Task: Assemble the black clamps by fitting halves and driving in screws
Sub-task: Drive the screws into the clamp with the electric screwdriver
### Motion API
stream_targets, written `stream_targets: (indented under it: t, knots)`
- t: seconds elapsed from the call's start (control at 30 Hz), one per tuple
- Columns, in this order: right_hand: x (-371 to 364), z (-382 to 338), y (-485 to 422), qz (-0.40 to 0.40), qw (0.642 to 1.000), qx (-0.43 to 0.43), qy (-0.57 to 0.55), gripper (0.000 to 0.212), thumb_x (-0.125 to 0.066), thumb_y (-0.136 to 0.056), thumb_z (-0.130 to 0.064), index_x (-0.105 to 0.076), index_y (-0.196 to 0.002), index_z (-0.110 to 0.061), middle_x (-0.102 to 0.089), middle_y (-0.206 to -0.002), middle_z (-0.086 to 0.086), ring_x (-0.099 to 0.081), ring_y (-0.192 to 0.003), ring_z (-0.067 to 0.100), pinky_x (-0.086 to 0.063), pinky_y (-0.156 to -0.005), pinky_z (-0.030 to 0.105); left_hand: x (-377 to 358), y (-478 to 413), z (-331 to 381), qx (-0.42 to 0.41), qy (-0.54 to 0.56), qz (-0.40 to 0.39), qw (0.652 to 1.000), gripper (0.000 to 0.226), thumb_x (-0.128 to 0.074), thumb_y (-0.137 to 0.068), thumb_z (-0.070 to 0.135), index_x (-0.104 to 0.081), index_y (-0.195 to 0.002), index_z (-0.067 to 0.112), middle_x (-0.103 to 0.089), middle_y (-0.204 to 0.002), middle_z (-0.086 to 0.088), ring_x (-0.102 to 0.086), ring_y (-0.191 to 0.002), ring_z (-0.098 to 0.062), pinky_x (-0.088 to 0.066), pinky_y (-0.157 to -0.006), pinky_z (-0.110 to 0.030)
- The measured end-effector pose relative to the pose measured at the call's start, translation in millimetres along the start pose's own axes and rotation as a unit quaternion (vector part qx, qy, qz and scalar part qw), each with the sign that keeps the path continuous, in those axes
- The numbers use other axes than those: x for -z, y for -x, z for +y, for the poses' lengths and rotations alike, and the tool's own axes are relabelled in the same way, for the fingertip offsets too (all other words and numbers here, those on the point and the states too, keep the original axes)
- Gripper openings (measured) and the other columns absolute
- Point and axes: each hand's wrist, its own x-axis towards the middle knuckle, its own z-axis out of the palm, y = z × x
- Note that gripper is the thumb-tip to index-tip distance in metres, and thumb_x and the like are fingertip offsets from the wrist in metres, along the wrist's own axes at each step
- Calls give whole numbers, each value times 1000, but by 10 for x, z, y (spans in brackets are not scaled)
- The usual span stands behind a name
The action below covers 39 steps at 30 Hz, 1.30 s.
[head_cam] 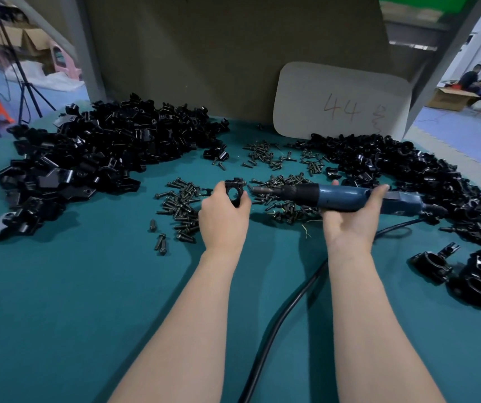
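My left hand [223,216] grips a black clamp [235,191] of two fitted halves, held upright just above the green table [73,301]. My right hand [352,219] holds a blue electric screwdriver [350,197] sideways, its bit tip [254,189] pointing left at the clamp's right side. Dark screws [181,210] lie scattered under and between both hands. A large pile of black clamp halves [94,158] fills the left of the table, and another pile of black clamp halves [402,173] fills the right.
Three assembled clamps [478,274] lie at the right edge. The screwdriver's black cable [277,324] runs toward me between my forearms. A white card marked "44" [341,103] leans on the back panel. More screws [265,155] lie at the centre back.
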Motion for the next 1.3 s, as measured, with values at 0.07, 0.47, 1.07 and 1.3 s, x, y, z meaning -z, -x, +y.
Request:
stream_targets:
  t: [0.07,0.47,1.07,1.3]
  knots:
    - [-3,16,19,-1,1000,-1,-6,50,-60,-91,-43,-46,-131,-15,-57,-123,11,-65,-103,29,-47,-100,45,0,13,26,-2,-31,-26,999,32,-59,-92,32,-60,-115,9,-69,-89,-6,-61,-67,-18,-54,-66,-33]
    - [-20,40,50,12,1000,20,12,48,-60,-91,-42,-49,-131,-17,-61,-106,6,-66,-88,23,-52,-93,38,9,30,69,12,-96,-45,994,32,-58,-92,32,-58,-112,7,-67,-86,-8,-57,-68,-24,-44,-59,-32]
    - [-122,186,20,-5,1000,22,21,39,-60,-92,-41,-52,-121,-16,-63,-98,8,-66,-86,23,-54,-87,37,26,-40,38,37,-137,-30,989,28,-57,-94,31,-54,-108,7,-60,-84,-8,-48,-67,-23,-36,-57,-31]
    - [-69,190,-13,0,999,30,22,24,-59,-94,-35,-52,-105,-15,-62,-104,9,-64,-102,26,-51,-95,37,20,-23,39,19,-154,-31,987,28,-56,-94,31,-55,-108,7,-55,-76,-5,-52,-68,-24,-35,-57,-29]
